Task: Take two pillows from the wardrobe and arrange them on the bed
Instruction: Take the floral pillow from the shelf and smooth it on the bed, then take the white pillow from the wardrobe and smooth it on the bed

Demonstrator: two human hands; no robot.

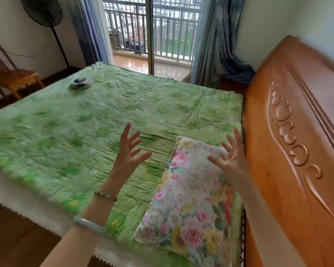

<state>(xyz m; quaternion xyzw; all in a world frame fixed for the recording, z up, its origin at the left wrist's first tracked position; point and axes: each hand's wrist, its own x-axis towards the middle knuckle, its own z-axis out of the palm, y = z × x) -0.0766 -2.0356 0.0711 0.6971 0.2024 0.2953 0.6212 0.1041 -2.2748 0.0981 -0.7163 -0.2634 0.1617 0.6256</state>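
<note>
Floral-print pillow [193,199]: one item, lying flat on the bed [85,122] at about 5 o'clock in the view. Its long side runs just beside the carved wooden headboard [297,151] at 3 o'clock.

Left hand [129,151]: near centre, raised over the green quilt, fingers spread wide, holding nothing.

Right hand [229,157]: at 4 o'clock, over the far end of the pillow, fingers likewise splayed and empty. Whether it touches the pillow cannot be told.

Progress, as judged: roughly half done. One pillow is placed at the head of the bed. A second pillow and the wardrobe are not in view, and the space beyond the pillow along the headboard, toward 2 o'clock, is unfilled.

Other items: small striped cloth bundle [81,83] on the quilt at 10 o'clock; wooden chair [17,78] at 9 o'clock.

Brands, labels, writing: none legible.
</note>
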